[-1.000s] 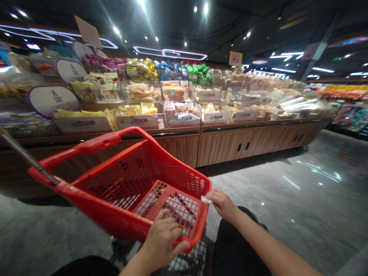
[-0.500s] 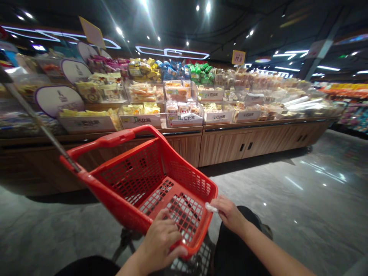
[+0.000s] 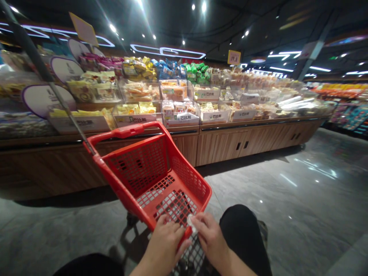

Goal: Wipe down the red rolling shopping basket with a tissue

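A red plastic shopping basket [image 3: 135, 151] with a long grey pull handle [image 3: 43, 71] stands tilted on the floor in front of me. My left hand [image 3: 165, 245] grips the basket's near rim, fingers curled over the edge. Just right of it, my right hand [image 3: 209, 239] pinches a small white wipe [image 3: 191, 221] against the same rim corner. The inside of the basket shows only its bare grid. My dark trouser legs show below both hands.
A long wooden display counter [image 3: 230, 143] carries clear bins of packaged snacks [image 3: 178, 111] behind the basket. Yellow price signs [image 3: 234, 57] hang above. Glossy grey floor [image 3: 301, 199] spreads to the right, with more shelving [image 3: 345, 103] at the far right.
The basket has swung upright and to the right. My right hand with the white wipe slid left along the rim, ending beside my left hand at the near corner.
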